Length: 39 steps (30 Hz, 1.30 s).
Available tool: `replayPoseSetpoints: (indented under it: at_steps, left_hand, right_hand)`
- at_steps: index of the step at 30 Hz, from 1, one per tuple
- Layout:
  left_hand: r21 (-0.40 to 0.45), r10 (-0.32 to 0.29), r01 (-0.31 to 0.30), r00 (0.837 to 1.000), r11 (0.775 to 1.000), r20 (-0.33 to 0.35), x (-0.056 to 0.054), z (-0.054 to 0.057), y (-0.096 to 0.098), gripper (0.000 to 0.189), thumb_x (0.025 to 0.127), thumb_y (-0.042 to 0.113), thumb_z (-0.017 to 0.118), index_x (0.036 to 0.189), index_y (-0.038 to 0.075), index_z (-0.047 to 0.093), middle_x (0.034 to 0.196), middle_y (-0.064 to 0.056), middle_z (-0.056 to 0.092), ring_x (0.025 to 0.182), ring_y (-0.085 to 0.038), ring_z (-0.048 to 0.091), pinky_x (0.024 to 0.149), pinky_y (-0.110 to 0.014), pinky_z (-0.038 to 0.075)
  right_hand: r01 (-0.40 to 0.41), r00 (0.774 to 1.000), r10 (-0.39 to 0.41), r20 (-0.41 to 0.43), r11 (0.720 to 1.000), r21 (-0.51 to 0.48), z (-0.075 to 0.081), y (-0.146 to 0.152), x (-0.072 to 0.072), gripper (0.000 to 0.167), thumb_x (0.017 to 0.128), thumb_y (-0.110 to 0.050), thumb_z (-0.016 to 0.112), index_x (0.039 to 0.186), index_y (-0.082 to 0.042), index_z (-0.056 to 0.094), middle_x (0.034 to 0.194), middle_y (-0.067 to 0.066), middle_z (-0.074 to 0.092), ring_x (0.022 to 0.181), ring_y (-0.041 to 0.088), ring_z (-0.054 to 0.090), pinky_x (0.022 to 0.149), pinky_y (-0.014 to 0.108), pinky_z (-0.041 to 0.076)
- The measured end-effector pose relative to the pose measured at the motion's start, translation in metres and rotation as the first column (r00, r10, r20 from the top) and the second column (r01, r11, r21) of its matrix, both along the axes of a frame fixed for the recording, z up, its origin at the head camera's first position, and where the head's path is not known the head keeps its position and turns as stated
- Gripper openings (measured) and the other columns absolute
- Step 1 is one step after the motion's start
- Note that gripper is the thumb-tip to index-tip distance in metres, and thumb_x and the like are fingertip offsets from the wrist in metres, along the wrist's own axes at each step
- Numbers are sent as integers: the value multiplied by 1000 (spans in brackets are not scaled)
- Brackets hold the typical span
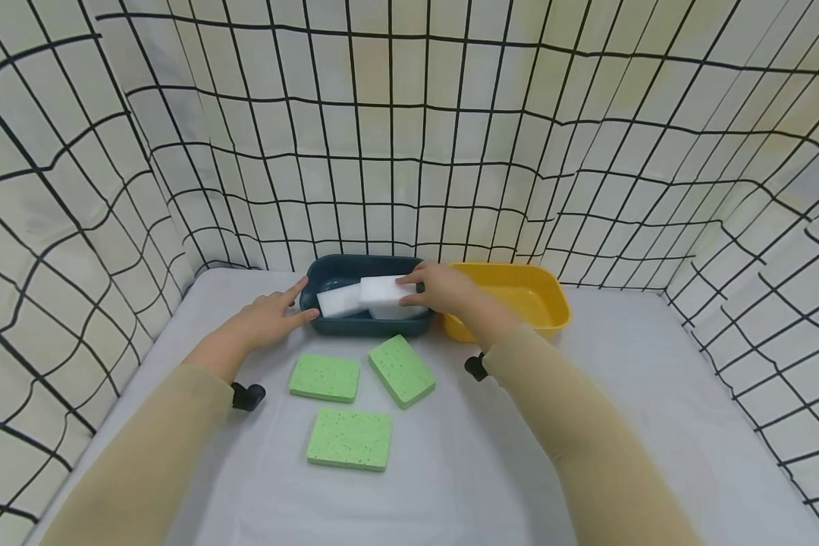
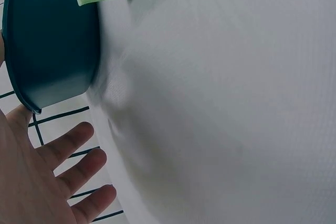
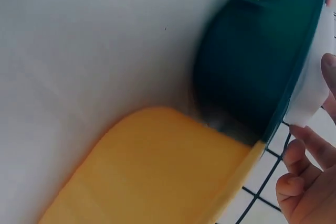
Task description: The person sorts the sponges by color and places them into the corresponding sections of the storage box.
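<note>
A dark teal bin (image 1: 375, 327) holds several white sponge blocks. My right hand (image 1: 445, 288) pinches the top white sponge block (image 1: 385, 290) between thumb and fingers, at the bin's right end. In the right wrist view that white block (image 3: 311, 85) shows above the teal rim. Another white block (image 1: 340, 301) lies tilted in the left part of the bin. My left hand (image 1: 262, 318) touches the bin's left end with thumb and forefinger, its other fingers spread and straight in the left wrist view.
A yellow bin (image 1: 534, 299) stands just right of the teal one, partly behind my right hand. Three green sponges, one at left (image 1: 324, 378), one at right (image 1: 403, 370) and one nearer (image 1: 350, 440), lie on the white table. Black wire grid (image 1: 355, 98) encloses the back and sides.
</note>
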<state>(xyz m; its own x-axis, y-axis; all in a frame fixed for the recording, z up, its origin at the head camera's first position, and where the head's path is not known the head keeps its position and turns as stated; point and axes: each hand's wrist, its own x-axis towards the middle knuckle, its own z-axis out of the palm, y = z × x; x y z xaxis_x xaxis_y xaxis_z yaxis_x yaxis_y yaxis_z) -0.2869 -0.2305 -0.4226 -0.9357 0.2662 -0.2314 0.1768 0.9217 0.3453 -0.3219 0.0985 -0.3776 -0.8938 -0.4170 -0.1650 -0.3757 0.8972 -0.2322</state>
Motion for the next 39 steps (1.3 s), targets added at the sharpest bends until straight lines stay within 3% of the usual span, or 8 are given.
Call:
replayPoseSetpoints:
  at_steps: [13, 25, 39]
  left_hand:
    - [8, 13, -13, 1000, 1000, 8, -4, -3, 4, 90, 93, 77, 30, 160, 30, -6, 155, -26, 33, 138, -59, 21, 105, -76, 20]
    - [-7, 6, -6, 1000, 1000, 5, -4, 1, 5, 90, 94, 76, 31, 160, 27, -5, 154, -28, 33, 138, -60, 22, 107, -74, 20]
    - [4, 24, -24, 1000, 1000, 17, -3, -4, 1, 90, 94, 76, 31, 160, 28, -6, 154, -27, 33, 139, -59, 19, 106, -75, 18]
  right_hand:
    - [27, 1000, -26, -14, 997, 78, -11, -35, -9, 55, 90, -55, 65, 142, -40, 54, 143, -2, 50, 122, 19, 51, 102, 40, 44]
    - [31, 999, -34, 38, 995, 91, -14, -35, -6, 57, 91, -47, 70, 144, -38, 52, 146, -1, 48, 131, 20, 47, 108, 42, 41]
    - [-2, 1000, 2, -10, 999, -32, -8, -22, -8, 58, 89, -47, 72, 143, -34, 55, 147, 3, 46, 128, 23, 49, 107, 41, 42]
